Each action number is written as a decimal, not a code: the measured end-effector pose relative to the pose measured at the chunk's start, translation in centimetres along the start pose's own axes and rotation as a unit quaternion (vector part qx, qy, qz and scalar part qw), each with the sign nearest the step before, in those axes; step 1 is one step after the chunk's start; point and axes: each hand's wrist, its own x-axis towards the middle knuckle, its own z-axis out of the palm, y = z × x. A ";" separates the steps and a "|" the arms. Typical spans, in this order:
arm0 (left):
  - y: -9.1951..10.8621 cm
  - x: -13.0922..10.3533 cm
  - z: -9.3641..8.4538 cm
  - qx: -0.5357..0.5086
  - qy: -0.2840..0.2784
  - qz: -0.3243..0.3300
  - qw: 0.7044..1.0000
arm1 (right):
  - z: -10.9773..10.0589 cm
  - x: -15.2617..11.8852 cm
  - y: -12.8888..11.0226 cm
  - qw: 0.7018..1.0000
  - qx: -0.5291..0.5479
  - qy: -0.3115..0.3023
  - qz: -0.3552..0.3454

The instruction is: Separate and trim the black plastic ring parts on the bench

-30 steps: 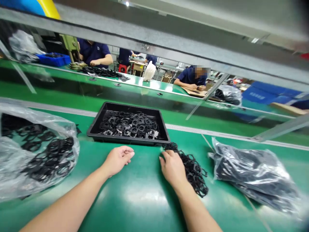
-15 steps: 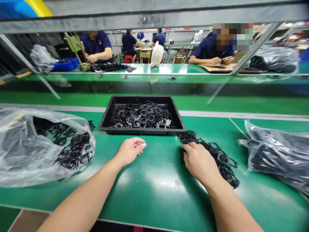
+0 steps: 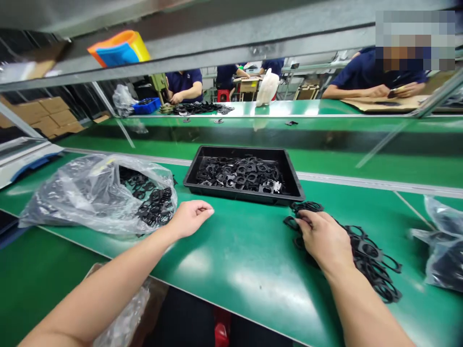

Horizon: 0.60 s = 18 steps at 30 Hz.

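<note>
My right hand (image 3: 325,238) is closed at the near side of a pile of black ring-shaped plastic parts (image 3: 369,250). Its thumb and fingertips pinch one black ring-shaped part (image 3: 290,222), whose loop sticks out to the left. My left hand (image 3: 190,218) is just above the green table, right of an open clear plastic bag (image 3: 90,212). Its thumb and fingers are pressed together, and nothing shows between them. Beyond both hands stands a black tray (image 3: 242,193) with many similar black parts (image 3: 240,173) inside.
More black parts (image 3: 155,207) spill at the bag's mouth. Another filled plastic bag (image 3: 446,250) lies at the right. A metal rail (image 3: 379,184) runs behind the tray, and a shelf beam (image 3: 224,53) crosses overhead. Co-workers in dark blue shirts (image 3: 365,77) sit across the bench.
The view has swung left, so the tray and piles appear further right. My left thumb and fingers have come together. A ring-shaped part now shows at my right fingertips.
</note>
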 end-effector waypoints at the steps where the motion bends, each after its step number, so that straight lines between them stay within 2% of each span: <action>1: -0.6 -0.2 -1.5 0.043 0.020 -0.001 0.999 | 0.0 0.0 0.0 1.000 0.006 0.012 -0.009; 4: -2.8 0.0 -5.9 0.195 0.131 -0.001 0.972 | 0.1 0.0 -0.1 0.997 0.019 0.057 -0.046; 6: -4.4 0.7 -8.3 0.325 0.162 -0.009 0.932 | 0.1 -0.1 -0.3 0.993 0.030 0.094 -0.063; 9: -6.2 1.7 -10.4 0.433 0.097 -0.083 0.892 | 0.3 -0.2 -0.6 0.984 0.071 0.146 -0.067; 12: -6.9 2.3 -11.1 0.446 0.048 -0.112 0.887 | 0.6 -0.2 -0.7 0.971 0.131 0.183 -0.079; 16: -6.8 2.4 -11.6 0.452 0.015 -0.120 0.884 | 0.4 -0.4 -0.6 0.964 0.172 0.177 -0.094; 18: -6.9 2.4 -11.9 0.473 0.021 -0.125 0.872 | 0.4 -0.5 -0.6 0.966 0.173 0.167 -0.092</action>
